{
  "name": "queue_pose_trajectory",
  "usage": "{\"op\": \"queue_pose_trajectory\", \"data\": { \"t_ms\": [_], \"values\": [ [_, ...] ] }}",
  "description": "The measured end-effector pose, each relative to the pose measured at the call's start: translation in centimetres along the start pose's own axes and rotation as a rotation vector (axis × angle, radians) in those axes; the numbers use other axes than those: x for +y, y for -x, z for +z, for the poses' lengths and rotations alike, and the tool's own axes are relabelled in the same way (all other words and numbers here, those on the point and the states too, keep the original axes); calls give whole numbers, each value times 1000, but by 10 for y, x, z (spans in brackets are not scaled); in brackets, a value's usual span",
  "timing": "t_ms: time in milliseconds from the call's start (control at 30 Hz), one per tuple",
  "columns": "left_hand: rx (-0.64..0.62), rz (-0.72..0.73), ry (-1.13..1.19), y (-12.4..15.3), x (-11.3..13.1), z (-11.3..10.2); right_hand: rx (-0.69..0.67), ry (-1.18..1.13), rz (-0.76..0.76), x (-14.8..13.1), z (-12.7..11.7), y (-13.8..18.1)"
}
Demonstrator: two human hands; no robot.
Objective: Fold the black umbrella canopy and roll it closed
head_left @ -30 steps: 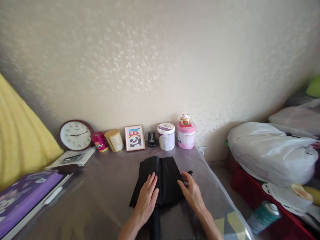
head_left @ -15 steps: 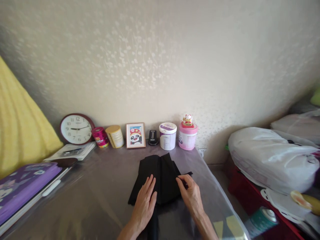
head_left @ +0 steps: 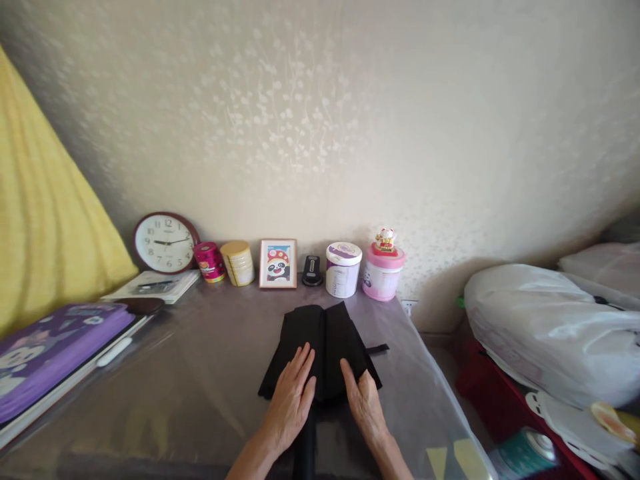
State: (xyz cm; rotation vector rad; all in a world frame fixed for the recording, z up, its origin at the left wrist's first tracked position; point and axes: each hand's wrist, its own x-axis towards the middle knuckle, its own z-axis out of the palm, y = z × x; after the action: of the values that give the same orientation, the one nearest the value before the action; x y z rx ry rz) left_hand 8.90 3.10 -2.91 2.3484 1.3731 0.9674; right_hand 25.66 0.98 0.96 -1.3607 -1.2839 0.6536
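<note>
A black folding umbrella (head_left: 345,333) lies on the table, its fabric panels loose and spread to both sides. Its dark shaft or handle (head_left: 304,447) points toward me, and a narrow strap (head_left: 377,349) sticks out at the right. My left hand (head_left: 293,393) rests flat on the left panels with its fingers stretched out. On the right panel, my right hand (head_left: 364,397) has one digit laid along the cloth. Its other fingers are bent at the fabric, their tips hidden.
Along the wall stand a clock (head_left: 167,243), a pink can (head_left: 209,262), a yellow tub (head_left: 238,264), a framed panda picture (head_left: 278,265), a black object (head_left: 312,271) and two lidded tubs. A purple case (head_left: 65,353) lies left. White bags (head_left: 545,327) are beyond the table's right edge.
My right hand has moved left from the strap side onto the right panel, which now lies wider and flatter. My left hand stays on the fabric. The view has shifted slightly.
</note>
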Motion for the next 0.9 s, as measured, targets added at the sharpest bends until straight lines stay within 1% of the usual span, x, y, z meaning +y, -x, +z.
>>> {"op": "queue_pose_trajectory", "data": {
  "t_ms": [167, 333, 400, 533, 633, 767, 833, 900],
  "values": [
    [-1, -17, -4, 0, 1, 0, -69, 36, -21, -15, 12, -12],
    [17, -48, 5, 2, -3, 4, -82, 23, -110, -29, 29, -18],
    [4, -76, 14, 3, -5, 3, -87, 16, -128, -31, 37, -19],
    [-51, -113, 43, 3, -4, 1, -168, 7, -161, -28, 49, -19],
    [-38, -135, 90, 4, -3, 0, -220, 47, -199, -26, 52, -17],
    [-34, -176, 167, 8, -6, -11, -290, 160, -255, -23, 50, -14],
    [-33, -191, 204, 10, -11, -23, -286, 222, -289, -22, 50, -12],
    [12, -233, 225, 9, -16, -37, -278, 279, -336, -21, 49, -10]
  ]
}}
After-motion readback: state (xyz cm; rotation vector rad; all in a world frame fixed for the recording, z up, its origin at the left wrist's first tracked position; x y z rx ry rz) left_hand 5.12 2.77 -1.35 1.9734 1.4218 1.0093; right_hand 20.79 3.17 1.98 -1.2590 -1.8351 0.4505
